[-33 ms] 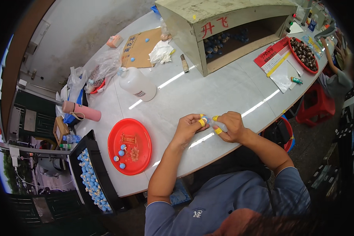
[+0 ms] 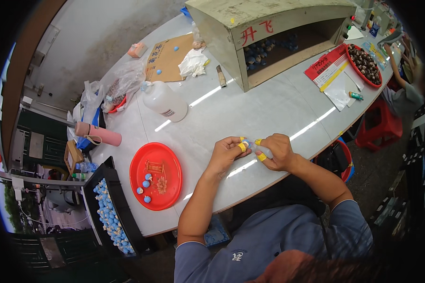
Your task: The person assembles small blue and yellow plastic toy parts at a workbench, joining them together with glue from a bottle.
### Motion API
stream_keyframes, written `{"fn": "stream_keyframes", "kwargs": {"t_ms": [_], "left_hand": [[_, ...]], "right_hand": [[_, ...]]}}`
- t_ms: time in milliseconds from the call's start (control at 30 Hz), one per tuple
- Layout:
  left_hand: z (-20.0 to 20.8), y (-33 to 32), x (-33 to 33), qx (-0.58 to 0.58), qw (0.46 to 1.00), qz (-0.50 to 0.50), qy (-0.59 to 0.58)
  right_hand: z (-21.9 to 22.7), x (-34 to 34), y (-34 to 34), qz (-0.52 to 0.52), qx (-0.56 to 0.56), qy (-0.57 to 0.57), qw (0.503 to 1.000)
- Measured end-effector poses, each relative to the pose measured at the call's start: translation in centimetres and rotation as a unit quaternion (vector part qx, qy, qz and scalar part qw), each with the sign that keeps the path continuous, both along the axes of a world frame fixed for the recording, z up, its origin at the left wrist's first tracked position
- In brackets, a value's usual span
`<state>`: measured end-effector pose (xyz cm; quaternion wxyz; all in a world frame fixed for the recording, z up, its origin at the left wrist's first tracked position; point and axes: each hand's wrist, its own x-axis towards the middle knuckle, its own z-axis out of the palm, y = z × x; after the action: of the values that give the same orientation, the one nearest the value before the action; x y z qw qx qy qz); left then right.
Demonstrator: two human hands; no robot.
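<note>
Over the front edge of the table my two hands meet, with yellow tape round several fingertips. My left hand [image 2: 226, 153] is closed, pinching a small blue-and-white piece [image 2: 246, 142] like the round blue pieces nearby. My right hand [image 2: 279, 151] is closed round a small translucent squeeze bottle [image 2: 265, 151], its tip end close to the blue piece. Whether the tip touches it I cannot tell. To the left of my hands lies a red plate [image 2: 170, 162] with several blue round pieces [image 2: 147, 184] on it.
A black tray [image 2: 132, 221] of blue pieces stands at the left edge. Beyond are a pink flask [image 2: 104, 135], a white jug [image 2: 167, 101] and cardboard [image 2: 167, 61]. A greenish metal box [image 2: 288, 21] holds more blue pieces. A red basin [image 2: 379, 81] of dark pieces is far right.
</note>
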<state>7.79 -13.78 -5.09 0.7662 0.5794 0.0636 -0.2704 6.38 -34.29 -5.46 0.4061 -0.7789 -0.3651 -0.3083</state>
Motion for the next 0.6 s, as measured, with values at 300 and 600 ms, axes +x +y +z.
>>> {"fn": "stream_keyframes", "kwargs": {"t_ms": [300,600], "left_hand": [[-0.13,0.05,0.14,-0.008,1.0,0.012,0.009],[-0.09,-0.08,0.03,0.01,1.0,-0.002,-0.006]], "right_hand": [[-0.22,-0.05,0.07,-0.004,-0.019,-0.006,1.0],[-0.52,-0.05,-0.2,-0.004,0.0,-0.003,1.0]]}}
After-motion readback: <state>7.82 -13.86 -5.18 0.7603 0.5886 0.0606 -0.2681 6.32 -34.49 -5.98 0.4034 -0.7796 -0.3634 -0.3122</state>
